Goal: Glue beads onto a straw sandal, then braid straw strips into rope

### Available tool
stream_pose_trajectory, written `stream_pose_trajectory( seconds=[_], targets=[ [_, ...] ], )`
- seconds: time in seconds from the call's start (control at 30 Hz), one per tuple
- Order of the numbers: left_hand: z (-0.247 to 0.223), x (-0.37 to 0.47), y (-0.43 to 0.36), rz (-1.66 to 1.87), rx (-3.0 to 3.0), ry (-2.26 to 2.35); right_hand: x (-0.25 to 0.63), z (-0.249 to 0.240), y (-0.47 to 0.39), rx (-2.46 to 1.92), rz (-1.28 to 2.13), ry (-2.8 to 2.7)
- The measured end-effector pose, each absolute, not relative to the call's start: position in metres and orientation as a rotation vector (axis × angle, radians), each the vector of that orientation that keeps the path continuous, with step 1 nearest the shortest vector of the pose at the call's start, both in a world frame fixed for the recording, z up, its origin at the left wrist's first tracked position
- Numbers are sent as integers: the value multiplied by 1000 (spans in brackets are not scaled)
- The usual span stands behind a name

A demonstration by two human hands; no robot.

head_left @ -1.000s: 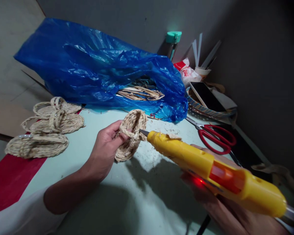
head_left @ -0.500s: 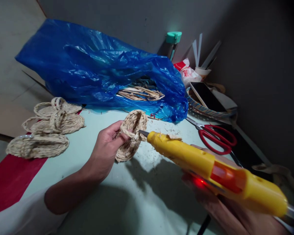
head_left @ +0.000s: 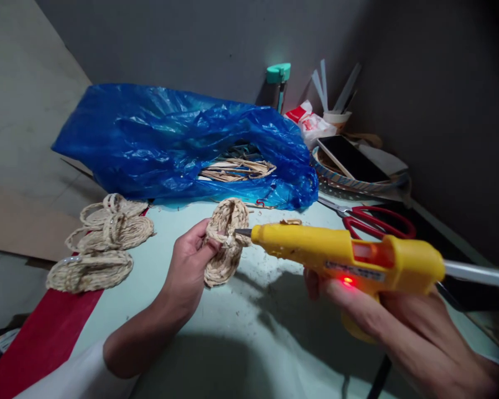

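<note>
Between the thumb and fingers of my left hand (head_left: 190, 260) is a small braided straw slipper (head_left: 227, 260), held upright above the pale table with its strap toward me. My right hand (head_left: 393, 321) is wrapped round the handle of a yellow hot glue gun (head_left: 303, 244), whose red light glows. A long glue stick (head_left: 478, 271) juts from the gun's back. The dark nozzle (head_left: 243, 233) points left at the middle of the slipper's strap, at or very near a whitish spot on it. Whether it touches I cannot tell.
Several woven slippers (head_left: 108, 238) lie at the left, by a red cloth (head_left: 45, 338). Behind is a blue plastic bag (head_left: 170, 138) with dried straw strips (head_left: 237, 169) in it. Red-handled scissors (head_left: 374, 221), a phone (head_left: 351, 158) in a basket (head_left: 328, 169) and a cup (head_left: 336, 119) stand at right.
The glue gun has swung more level, its back end rising, while its nozzle stays by the slipper's strap. The view has shifted, so the slippers and bag sit lower and further right.
</note>
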State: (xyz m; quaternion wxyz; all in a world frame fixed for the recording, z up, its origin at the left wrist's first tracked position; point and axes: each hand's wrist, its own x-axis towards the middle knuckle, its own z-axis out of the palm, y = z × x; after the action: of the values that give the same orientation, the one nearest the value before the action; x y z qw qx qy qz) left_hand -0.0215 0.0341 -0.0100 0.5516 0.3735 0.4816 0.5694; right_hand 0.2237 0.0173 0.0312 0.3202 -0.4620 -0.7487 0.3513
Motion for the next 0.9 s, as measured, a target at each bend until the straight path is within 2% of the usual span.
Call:
stream_pose_trajectory(
  seconds=[0.33,0.7,0.9],
  targets=[
    [-10,-22,31,1352,916,1165,212,52,21,-1206,1011,-2037],
    [-11,-24,32,1346,963,1157,220,30,5,-1406,766,-1997],
    [-9,-22,32,1352,944,1151,228,25,5,-1439,790,-2064]
  ],
)
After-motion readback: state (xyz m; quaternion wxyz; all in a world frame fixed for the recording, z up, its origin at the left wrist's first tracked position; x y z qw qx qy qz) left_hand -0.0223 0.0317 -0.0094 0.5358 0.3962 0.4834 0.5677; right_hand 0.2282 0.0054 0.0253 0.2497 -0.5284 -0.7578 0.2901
